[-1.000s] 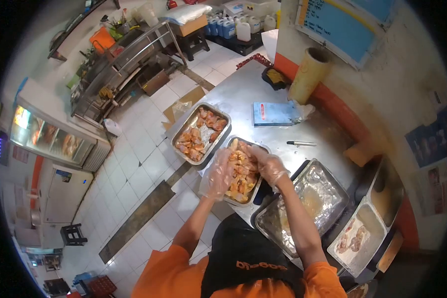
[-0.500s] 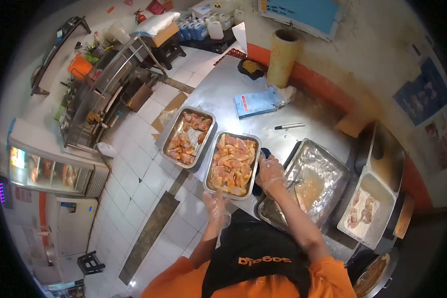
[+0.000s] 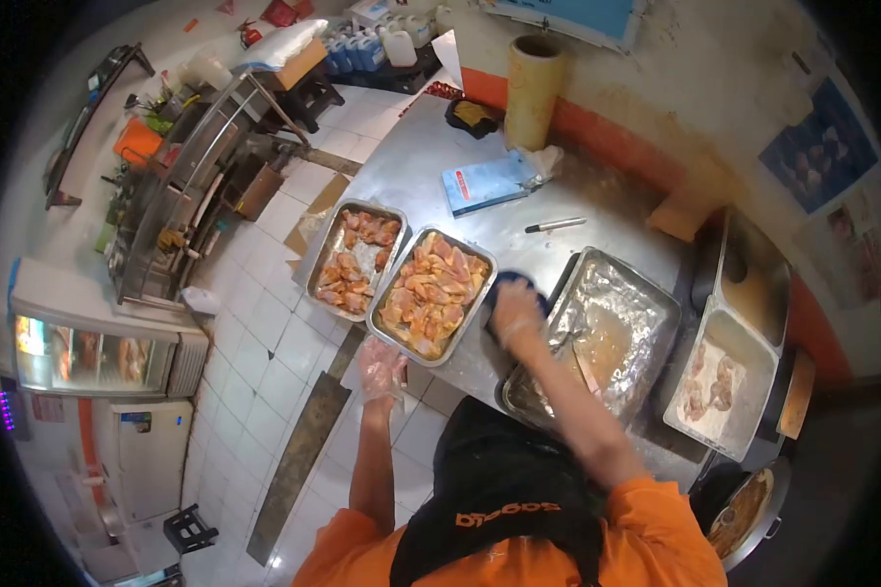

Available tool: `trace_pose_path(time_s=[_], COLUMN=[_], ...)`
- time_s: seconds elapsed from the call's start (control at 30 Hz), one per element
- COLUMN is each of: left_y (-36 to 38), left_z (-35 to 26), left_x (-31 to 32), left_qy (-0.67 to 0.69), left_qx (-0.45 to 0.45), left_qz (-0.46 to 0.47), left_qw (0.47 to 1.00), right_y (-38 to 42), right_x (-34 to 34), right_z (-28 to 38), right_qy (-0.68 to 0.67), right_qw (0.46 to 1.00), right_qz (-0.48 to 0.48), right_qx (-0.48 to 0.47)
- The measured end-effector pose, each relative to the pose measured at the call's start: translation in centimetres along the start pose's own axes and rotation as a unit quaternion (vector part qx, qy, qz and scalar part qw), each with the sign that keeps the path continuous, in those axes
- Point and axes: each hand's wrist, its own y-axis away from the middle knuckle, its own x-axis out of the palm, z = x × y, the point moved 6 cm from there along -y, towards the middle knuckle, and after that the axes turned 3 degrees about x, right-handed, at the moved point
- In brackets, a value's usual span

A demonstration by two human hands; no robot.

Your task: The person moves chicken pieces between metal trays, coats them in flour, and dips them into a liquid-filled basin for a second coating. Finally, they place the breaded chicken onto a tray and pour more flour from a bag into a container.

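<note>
A metal tray (image 3: pixel 467 339) full of raw chicken pieces (image 3: pixel 435 293) stands near the table edge. At its near left corner is my left hand (image 3: pixel 383 369) in a clear plastic glove, gripping the rim, with some fingers hidden. To the right of this tray, my right hand (image 3: pixel 519 315), also gloved and blurred, presses on a dark blue cloth (image 3: pixel 504 281) on the tabletop. A second tray (image 3: pixel 318 262) with fewer chicken pieces (image 3: pixel 346 279) sits close beside the first on the left. A large shallow pan (image 3: pixel 646 282) with some liquid lies right of my right hand.
The steel table (image 3: pixel 411 157) also carries a blue box (image 3: pixel 489 183), a marker (image 3: pixel 556 225) and a yellow cylinder (image 3: pixel 534 93). At right are a deep container (image 3: pixel 753 357) with floured meat and a round pan (image 3: pixel 748 514). White floor tiles (image 3: pixel 264 323) lie left of the table.
The full chicken tray has shifted slightly left, closer to the other tray. My left hand has moved left along its near edge. My right hand and the cloth shift only slightly; the view has tilted.
</note>
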Motion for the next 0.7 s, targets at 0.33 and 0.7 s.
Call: trace_pose_path(time_s=[0.33,0.7], left_y=[0.6,1.0], left_z=[-0.5,-1.8], left_x=[-2.5,-1.8], left_qy=[0.045,-0.493], left_qx=[-0.049,0.333], left_qz=[0.005,-0.113], left_qw=[0.998,0.796], right_y=[10.2,11.2], right_x=[-2.8,-12.3], right_z=[6.3,-2.5], right_qy=[-0.377,-0.359], right_qw=[0.882,0.931], right_qz=[0.270,-0.050], right_qx=[-0.084,-0.035])
